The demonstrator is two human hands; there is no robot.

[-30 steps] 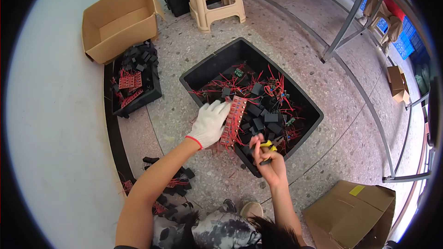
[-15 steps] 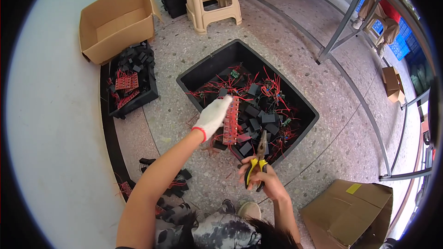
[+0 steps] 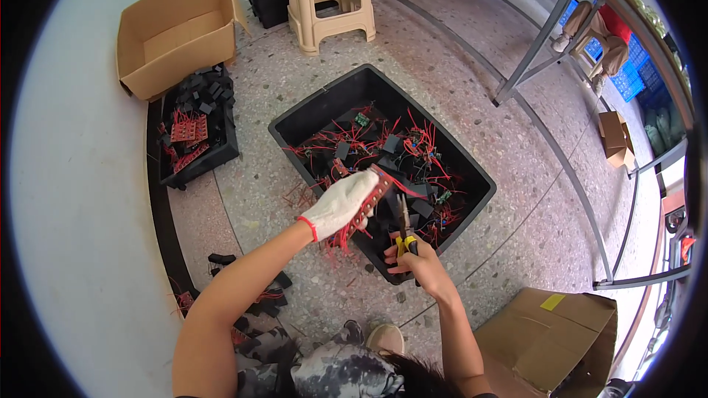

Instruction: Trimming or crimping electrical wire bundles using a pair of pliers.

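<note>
My left hand [image 3: 341,203], in a white glove with a red cuff, grips a long red circuit board [image 3: 383,183] with red wires trailing from it. The board is tilted over the near left part of a black plastic tub [image 3: 306,119]. In my bare right hand [image 3: 426,269] are needle-nose pliers [image 3: 403,215] with yellow and black handles, fingers wrapped round them. Their jaws point away from me, just right of the board, and look slightly apart. Inside the tub lie black rectangular blocks [image 3: 422,208], many red wires and a small green circuit board [image 3: 362,119].
Left of the tub, a smaller black tub [image 3: 214,158] holds blocks and red boards, near an open cardboard box [image 3: 177,48]. A beige stool [image 3: 332,23] stands beyond. Another carton [image 3: 546,332] is at lower right. A metal table leg [image 3: 537,44] and a seated person [image 3: 618,22] are far right.
My left hand has turned the board from nearly upright in the picture to slanting, its underside wires now showing. The pliers have risen toward the board, and my right hand has moved slightly away from me.
</note>
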